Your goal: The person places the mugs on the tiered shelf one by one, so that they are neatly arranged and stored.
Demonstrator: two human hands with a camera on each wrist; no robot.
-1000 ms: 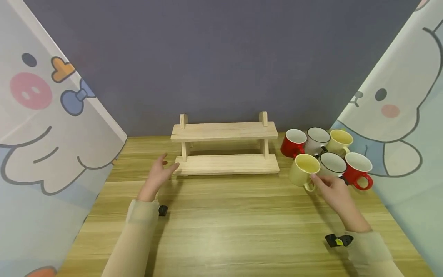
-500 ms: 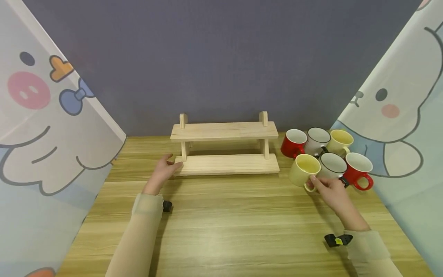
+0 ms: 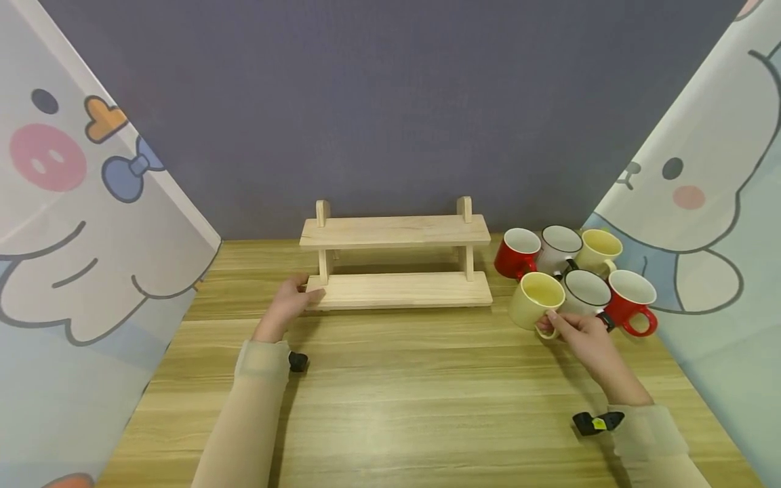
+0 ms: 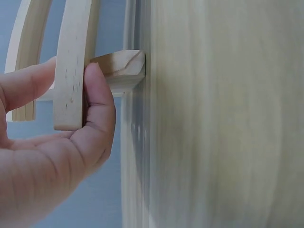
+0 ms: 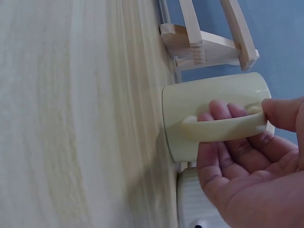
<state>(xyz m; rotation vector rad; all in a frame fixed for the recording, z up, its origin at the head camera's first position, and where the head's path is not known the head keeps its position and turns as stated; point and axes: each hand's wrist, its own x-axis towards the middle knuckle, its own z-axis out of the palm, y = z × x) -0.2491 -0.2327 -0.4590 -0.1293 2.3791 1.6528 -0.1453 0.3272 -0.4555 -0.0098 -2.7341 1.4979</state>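
Note:
A two-tier wooden shelf (image 3: 396, 289) stands at the back middle of the table. My left hand (image 3: 285, 308) grips the left end of its lower board (image 4: 71, 90), thumb on one face and fingers curled beneath, as the left wrist view shows. At the front of the mug group is a yellow mug (image 3: 529, 308), upright, its handle (image 5: 225, 129) toward me. My right hand (image 3: 587, 339) holds that handle, with fingers hooked through it and the thumb on its top end. The mug's base meets the table in the right wrist view.
Around the held mug stand a red mug (image 3: 509, 261), a white black-rimmed mug (image 3: 552, 257), another yellow mug (image 3: 594, 252), a second white mug (image 3: 586, 291) and a second red mug (image 3: 628, 298). Behind the wooden table (image 3: 390, 400) rises a grey wall (image 3: 390, 108), with cartoon-printed panels either side.
The left hand has come in to the right and taken hold of the lower board's end. The right fingers have slipped through the yellow mug's handle; the mug has stayed in place.

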